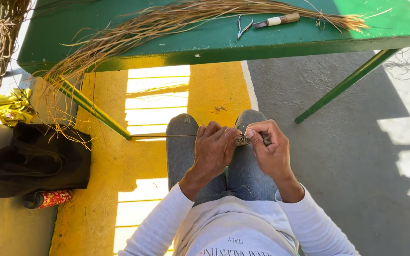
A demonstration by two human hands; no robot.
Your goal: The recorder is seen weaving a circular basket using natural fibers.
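Left hand (214, 149) and right hand (270, 148) pinch the small woven start (243, 140); the long straw strand (160, 136) trailing left may snap or slip, loosening the weave.

The only package-like thing was a small cylinder (49, 198) in a red flowered wrap with a dark end, lying on its side on the yellow floor (96, 199) at lower left, just below a black bag (39, 159).
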